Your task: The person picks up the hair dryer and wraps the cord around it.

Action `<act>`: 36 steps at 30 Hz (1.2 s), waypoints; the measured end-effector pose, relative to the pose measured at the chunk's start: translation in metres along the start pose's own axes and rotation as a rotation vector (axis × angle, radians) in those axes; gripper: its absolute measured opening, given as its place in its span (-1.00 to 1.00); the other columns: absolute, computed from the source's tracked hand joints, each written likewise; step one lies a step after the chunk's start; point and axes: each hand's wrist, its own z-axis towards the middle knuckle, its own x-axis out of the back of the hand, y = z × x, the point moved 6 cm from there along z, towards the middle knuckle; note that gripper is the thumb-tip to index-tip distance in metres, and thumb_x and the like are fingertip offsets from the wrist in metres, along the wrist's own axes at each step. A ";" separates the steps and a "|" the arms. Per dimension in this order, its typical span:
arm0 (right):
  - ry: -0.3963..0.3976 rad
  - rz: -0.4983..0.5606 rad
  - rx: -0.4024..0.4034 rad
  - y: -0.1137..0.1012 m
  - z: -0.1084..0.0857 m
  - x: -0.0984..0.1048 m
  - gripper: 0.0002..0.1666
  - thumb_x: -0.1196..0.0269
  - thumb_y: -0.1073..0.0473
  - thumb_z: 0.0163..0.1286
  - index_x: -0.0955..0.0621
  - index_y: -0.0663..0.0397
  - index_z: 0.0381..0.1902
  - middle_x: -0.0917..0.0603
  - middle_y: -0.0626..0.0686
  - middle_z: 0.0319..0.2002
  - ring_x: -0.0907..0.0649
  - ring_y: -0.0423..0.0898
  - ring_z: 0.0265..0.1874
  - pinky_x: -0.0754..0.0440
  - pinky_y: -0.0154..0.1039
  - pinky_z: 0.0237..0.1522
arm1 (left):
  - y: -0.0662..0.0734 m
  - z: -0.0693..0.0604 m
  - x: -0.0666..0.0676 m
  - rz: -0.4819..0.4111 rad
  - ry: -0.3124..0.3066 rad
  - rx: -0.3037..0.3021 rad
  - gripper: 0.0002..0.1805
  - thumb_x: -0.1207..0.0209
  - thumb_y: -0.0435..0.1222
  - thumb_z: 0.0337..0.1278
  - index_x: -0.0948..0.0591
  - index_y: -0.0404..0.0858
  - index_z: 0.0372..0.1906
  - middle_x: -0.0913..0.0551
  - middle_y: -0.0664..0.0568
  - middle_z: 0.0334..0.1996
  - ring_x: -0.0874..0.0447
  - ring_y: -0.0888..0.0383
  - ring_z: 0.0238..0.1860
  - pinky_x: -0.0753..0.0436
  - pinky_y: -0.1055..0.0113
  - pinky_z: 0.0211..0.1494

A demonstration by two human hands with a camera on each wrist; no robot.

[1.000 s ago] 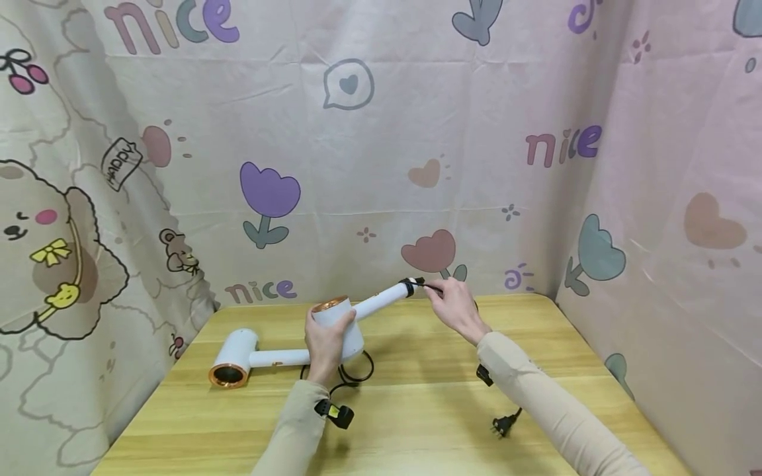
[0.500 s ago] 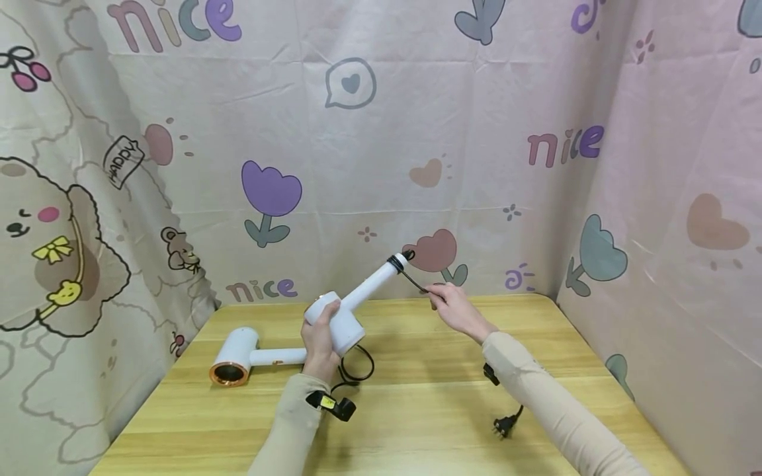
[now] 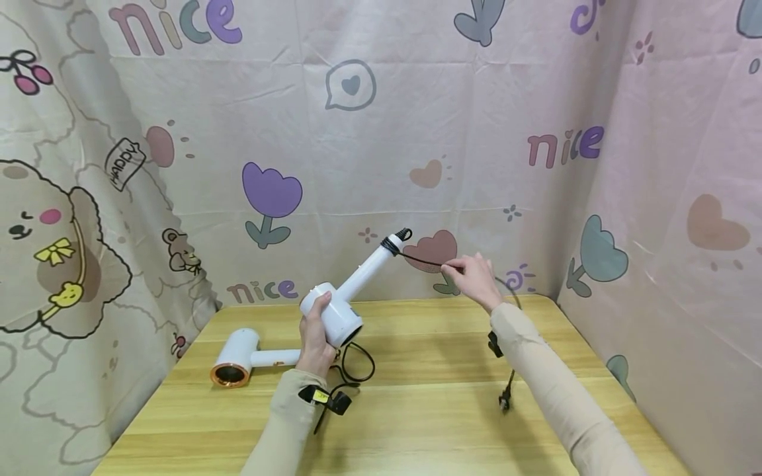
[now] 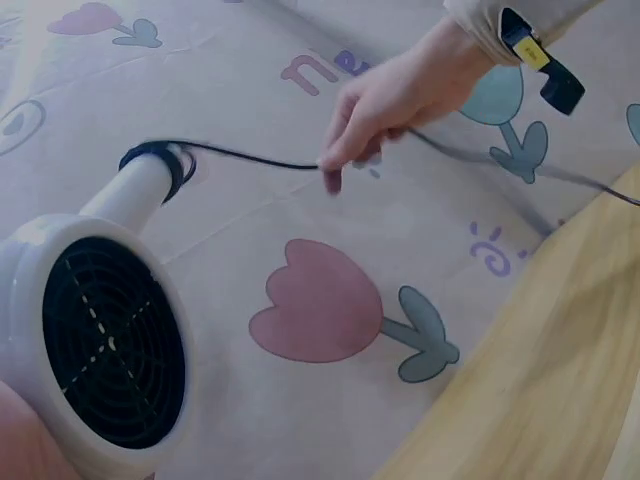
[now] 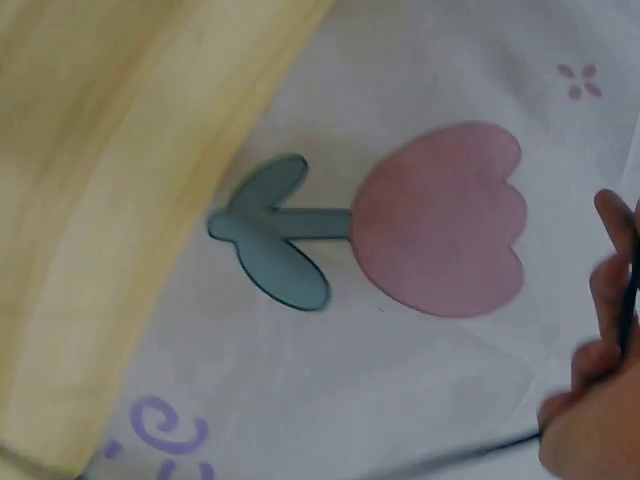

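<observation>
A white hair dryer (image 3: pixel 339 320) is held off the table by my left hand (image 3: pixel 315 337), which grips its barrel with the handle slanting up to the right. Black cord loops (image 3: pixel 389 246) wrap the handle's end. From them a stretch of cord (image 3: pixel 423 261) runs to my right hand (image 3: pixel 475 281), which pinches it between thumb and fingers. The left wrist view shows the dryer's dark round grille (image 4: pixel 115 342) and the right hand (image 4: pixel 385 110) on the cord. In the right wrist view my fingers (image 5: pixel 600 350) curl round the cord at the edge.
A second white hair dryer (image 3: pixel 238 350) with a copper rim lies on the wooden table (image 3: pixel 417 410) at the left. Its handle passes behind my left hand, near a looped black cord (image 3: pixel 372 370). A black plug (image 3: pixel 505 400) hangs at the right. A patterned curtain (image 3: pixel 381 132) stands behind.
The held dryer has tilted, its handle end rising and shifting left. My right hand has moved from the handle's end out to the right and up, drawing a length of cord out from the loops.
</observation>
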 end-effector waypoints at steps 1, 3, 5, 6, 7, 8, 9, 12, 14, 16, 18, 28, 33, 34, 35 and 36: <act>0.040 -0.039 0.010 -0.001 0.002 0.004 -0.68 -0.23 -0.04 0.39 -0.76 0.00 -0.10 -0.72 0.05 -0.25 -0.45 0.08 -0.22 -0.23 0.07 0.03 | 0.001 -0.001 -0.001 -0.002 -0.010 0.002 -0.64 -0.24 -0.13 0.20 -0.40 -0.09 0.01 -0.69 0.14 -0.34 -0.73 0.18 -0.33 -0.75 0.26 -0.24; 0.103 -0.095 0.036 -0.004 0.003 0.010 -0.71 -0.29 -0.06 0.33 -0.79 -0.03 -0.18 -0.65 -0.01 -0.41 -0.34 0.03 -0.32 -0.16 0.02 -0.15 | 0.002 -0.002 -0.002 -0.010 -0.026 0.011 -0.64 -0.22 -0.14 0.21 -0.40 -0.07 0.03 -0.68 0.14 -0.33 -0.73 0.17 -0.32 -0.75 0.26 -0.22; 0.117 -0.121 0.063 -0.005 0.002 0.009 -0.73 -0.31 -0.05 0.32 -0.80 -0.05 -0.22 -0.61 -0.03 -0.47 -0.27 0.00 -0.38 -0.10 -0.02 -0.21 | 0.001 -0.002 -0.002 -0.014 -0.040 0.023 -0.64 -0.21 -0.14 0.22 -0.39 -0.06 0.05 -0.68 0.13 -0.31 -0.72 0.16 -0.31 -0.75 0.25 -0.21; 0.105 -0.121 0.070 -0.005 0.000 0.006 -0.74 -0.31 -0.05 0.31 -0.80 -0.06 -0.23 -0.64 -0.05 -0.44 -0.27 -0.02 -0.38 -0.09 -0.04 -0.20 | 0.000 -0.003 -0.002 -0.011 -0.042 0.030 -0.63 -0.21 -0.13 0.22 -0.39 -0.07 0.05 -0.68 0.13 -0.31 -0.72 0.16 -0.31 -0.74 0.26 -0.21; 0.084 -0.113 0.073 -0.005 -0.002 0.002 -0.75 -0.32 -0.06 0.31 -0.80 -0.06 -0.24 -0.67 -0.06 -0.41 -0.28 -0.03 -0.37 -0.10 -0.05 -0.19 | -0.001 -0.003 -0.002 -0.008 -0.046 0.040 -0.63 -0.21 -0.12 0.23 -0.39 -0.07 0.06 -0.68 0.13 -0.31 -0.72 0.16 -0.31 -0.74 0.26 -0.21; 0.055 -0.101 0.073 -0.004 -0.004 -0.003 -0.75 -0.32 -0.06 0.30 -0.80 -0.07 -0.24 -0.70 -0.07 -0.37 -0.30 -0.04 -0.37 -0.11 -0.05 -0.17 | -0.002 -0.004 -0.002 -0.007 -0.050 0.048 -0.62 -0.21 -0.12 0.23 -0.39 -0.08 0.06 -0.68 0.13 -0.31 -0.73 0.16 -0.31 -0.74 0.26 -0.21; 0.017 -0.085 0.070 -0.004 -0.007 -0.010 -0.75 -0.32 -0.06 0.31 -0.80 -0.07 -0.25 -0.73 -0.06 -0.34 -0.33 -0.04 -0.36 -0.13 -0.04 -0.16 | -0.004 -0.004 -0.002 -0.004 -0.050 0.056 -0.62 -0.21 -0.11 0.22 -0.39 -0.09 0.06 -0.68 0.13 -0.32 -0.73 0.16 -0.31 -0.74 0.26 -0.21; -0.116 -0.017 0.040 0.000 -0.015 -0.029 -0.74 -0.30 -0.08 0.32 -0.80 -0.09 -0.25 -0.77 -0.04 -0.24 -0.44 0.00 -0.27 -0.19 0.03 -0.05 | -0.007 -0.005 0.000 -0.002 -0.043 0.072 -0.62 -0.21 -0.10 0.22 -0.40 -0.10 0.05 -0.68 0.14 -0.33 -0.72 0.17 -0.32 -0.73 0.28 -0.22; -0.215 0.053 -0.002 0.005 -0.021 -0.039 -0.73 -0.27 -0.09 0.35 -0.80 -0.11 -0.24 -0.78 -0.03 -0.19 -0.56 0.03 -0.13 -0.25 0.11 0.14 | -0.009 -0.004 0.002 -0.004 -0.034 0.072 -0.61 -0.21 -0.10 0.21 -0.40 -0.10 0.05 -0.68 0.13 -0.32 -0.72 0.17 -0.31 -0.73 0.28 -0.22; -0.316 0.158 -0.060 0.011 -0.027 -0.048 -0.72 -0.24 -0.08 0.38 -0.79 -0.09 -0.21 -0.77 0.00 -0.09 -0.61 0.06 0.04 -0.30 0.14 0.30 | -0.010 -0.003 0.003 -0.003 -0.024 0.071 -0.61 -0.23 -0.10 0.20 -0.40 -0.10 0.05 -0.68 0.13 -0.31 -0.72 0.17 -0.30 -0.74 0.27 -0.22; -0.394 0.266 -0.120 0.017 -0.032 -0.053 -0.70 -0.20 -0.04 0.43 -0.78 -0.05 -0.15 -0.72 0.07 0.04 -0.59 0.11 0.18 -0.36 0.18 0.35 | -0.011 -0.003 0.004 0.003 -0.021 0.072 -0.60 -0.23 -0.10 0.19 -0.40 -0.10 0.05 -0.68 0.13 -0.30 -0.72 0.17 -0.29 -0.74 0.27 -0.20; -0.378 0.343 -0.228 0.038 -0.028 -0.043 -0.59 -0.17 0.02 0.46 -0.69 0.20 0.03 -0.68 0.23 0.08 -0.61 0.15 0.11 -0.53 0.11 0.22 | -0.026 -0.009 -0.003 0.097 -0.234 0.153 -0.62 -0.06 -0.14 0.29 -0.34 -0.17 0.13 -0.67 0.08 -0.32 -0.71 0.14 -0.35 -0.74 0.24 -0.25; -0.283 0.253 -0.217 0.042 -0.019 -0.033 -0.68 -0.27 0.07 0.37 -0.74 0.25 -0.21 -0.73 0.18 -0.28 -0.55 -0.11 -0.39 -0.54 -0.23 -0.27 | -0.039 -0.010 -0.002 0.180 -0.328 0.243 -0.52 -0.04 -0.09 0.25 -0.30 -0.28 0.14 -0.65 0.04 -0.33 -0.70 0.13 -0.38 -0.72 0.26 -0.28; -0.270 0.248 -0.214 0.042 -0.018 -0.031 -0.72 -0.27 0.12 0.36 -0.74 0.26 -0.24 -0.71 0.16 -0.32 -0.49 -0.12 -0.45 -0.48 -0.26 -0.34 | -0.041 -0.010 -0.002 0.200 -0.346 0.254 -0.50 -0.04 -0.08 0.25 -0.29 -0.29 0.15 -0.65 0.03 -0.32 -0.69 0.13 -0.37 -0.71 0.27 -0.27; -0.256 0.243 -0.214 0.042 -0.018 -0.029 -0.76 -0.28 0.16 0.35 -0.74 0.25 -0.25 -0.71 0.14 -0.34 -0.46 -0.13 -0.47 -0.44 -0.29 -0.37 | -0.043 -0.010 -0.002 0.220 -0.358 0.266 -0.48 -0.05 -0.07 0.23 -0.29 -0.30 0.15 -0.64 0.03 -0.32 -0.69 0.13 -0.37 -0.71 0.28 -0.26; -0.246 0.243 -0.212 0.042 -0.017 -0.027 -0.77 -0.28 0.17 0.35 -0.74 0.25 -0.25 -0.70 0.13 -0.35 -0.46 -0.14 -0.47 -0.44 -0.31 -0.39 | -0.045 -0.010 -0.001 0.238 -0.374 0.274 -0.46 -0.05 -0.06 0.24 -0.28 -0.32 0.16 -0.64 0.02 -0.32 -0.69 0.13 -0.36 -0.71 0.28 -0.25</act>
